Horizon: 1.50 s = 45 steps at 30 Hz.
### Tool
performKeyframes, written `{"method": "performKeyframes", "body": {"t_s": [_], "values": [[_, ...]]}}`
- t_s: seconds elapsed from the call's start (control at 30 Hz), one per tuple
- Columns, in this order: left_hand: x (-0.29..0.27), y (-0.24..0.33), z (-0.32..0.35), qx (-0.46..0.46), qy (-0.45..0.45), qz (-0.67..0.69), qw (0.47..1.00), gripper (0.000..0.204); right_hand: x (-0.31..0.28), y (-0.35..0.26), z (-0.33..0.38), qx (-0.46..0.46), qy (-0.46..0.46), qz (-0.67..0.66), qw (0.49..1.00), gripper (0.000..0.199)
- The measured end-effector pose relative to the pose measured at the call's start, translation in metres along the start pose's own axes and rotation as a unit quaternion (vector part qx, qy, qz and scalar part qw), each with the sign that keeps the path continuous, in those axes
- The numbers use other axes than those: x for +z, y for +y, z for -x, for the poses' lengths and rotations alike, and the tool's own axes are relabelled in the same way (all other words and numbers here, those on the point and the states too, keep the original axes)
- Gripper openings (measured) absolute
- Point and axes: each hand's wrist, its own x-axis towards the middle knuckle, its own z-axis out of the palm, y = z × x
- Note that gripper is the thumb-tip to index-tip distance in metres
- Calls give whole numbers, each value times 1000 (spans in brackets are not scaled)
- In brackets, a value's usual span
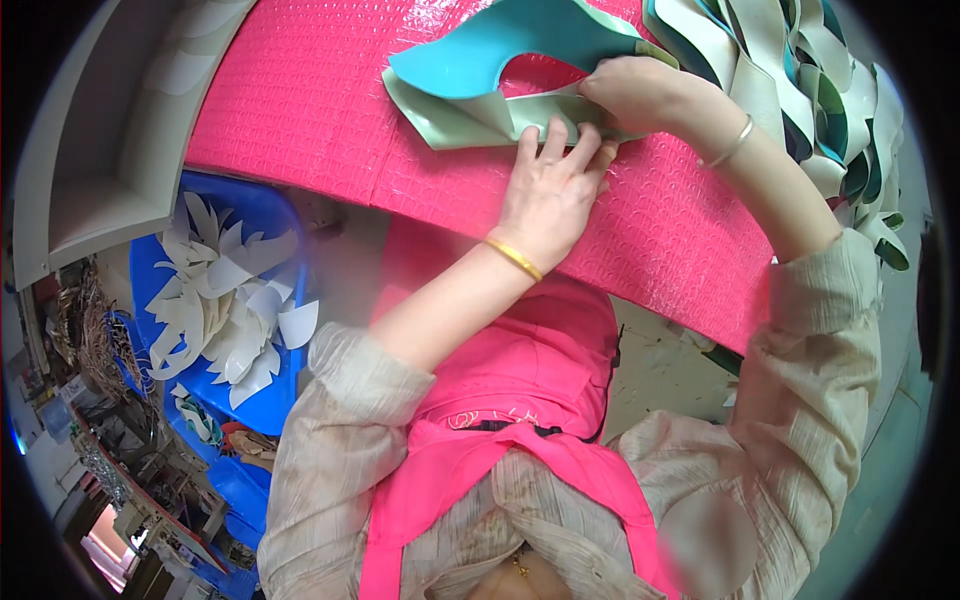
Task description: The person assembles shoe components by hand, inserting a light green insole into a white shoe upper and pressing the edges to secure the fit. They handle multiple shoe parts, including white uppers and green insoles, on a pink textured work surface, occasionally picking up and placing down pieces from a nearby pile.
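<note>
**Pressing and lining up cut pieces on the pink surface**

Both hands are at work on a curved teal cut piece (500,45) that lies over a pale green piece (470,118) of much the same outline, both near the far edge of the pink textured surface (300,110). The left hand (548,195) lies flat, fingers spread, pressing the pale green piece down at its right end. The right hand (632,92) is curled, pinching the edge where the teal and green pieces meet.

By the look of it, the step in hand is matching or joining the two layers at that end. The next move seems to call for keeping the edges flush under steady pressure, since the thin layers could slip against each other.

To the right lies a heap of similar teal and pale pieces (800,80). At lower left, a blue bin (150,265) holds white offcuts (225,310).
</note>
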Motion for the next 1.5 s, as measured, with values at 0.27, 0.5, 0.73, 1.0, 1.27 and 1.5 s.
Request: {"method": "performKeyframes", "body": {"t_s": [0.27,0.5,0.73,1.0,1.27,1.5], "values": [[26,5,-7,9,48,-1,999,36,5,3,4,-8,-10,72,997,17],[29,16,-16,22,53,-41,997,36,23,20,10,13,51,88,995,10],[39,25,-26,26,63,-114,991,37,35,37,6,43,61,66,995,21],[36,32,-58,78,77,-165,980,23,10,60,48,73,224,-492,838,44],[-12,-10,-49,359,-25,-199,911,10,39,20,67,101,151,-261,948,28],[-1,-7,-27,223,24,-179,958,21,40,1,48,224,197,-374,878,27]]}}
